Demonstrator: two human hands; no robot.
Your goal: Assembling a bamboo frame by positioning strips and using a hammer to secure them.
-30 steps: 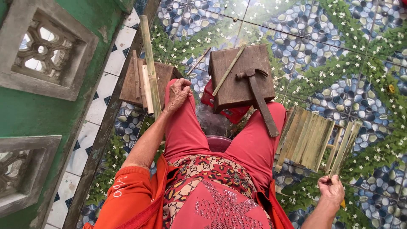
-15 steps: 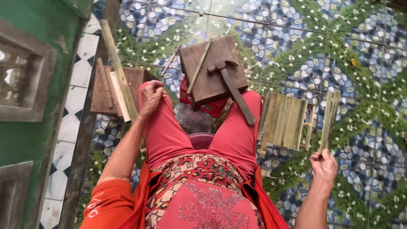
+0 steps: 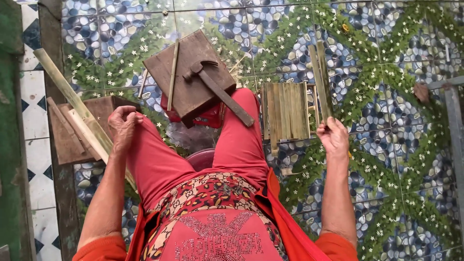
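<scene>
Two bamboo strips (image 3: 323,77) held in right hand (image 3: 333,137); left hand (image 3: 123,126) fisted on knee; pebble-patterned tiled floor (image 3: 386,159) lies beneath both.

- My left hand (image 3: 123,126) and my right hand (image 3: 333,137) are both bare: no gloves, no rings or bracelets that I can make out.
- My forearms are bare too; orange sleeves (image 3: 99,251) end around my elbows, showing at the bottom corners on either side.
- I wear an open orange overshirt (image 3: 290,227), its edges falling to either side of my hips.
- Under it is a red top (image 3: 220,237) with a sparkly pattern of small studs across the front.
- Above that sits a band of red fabric (image 3: 212,191) printed with dark and cream leopard-like spots.
- My trousers (image 3: 239,145) are plain red, fitted along both legs.
</scene>
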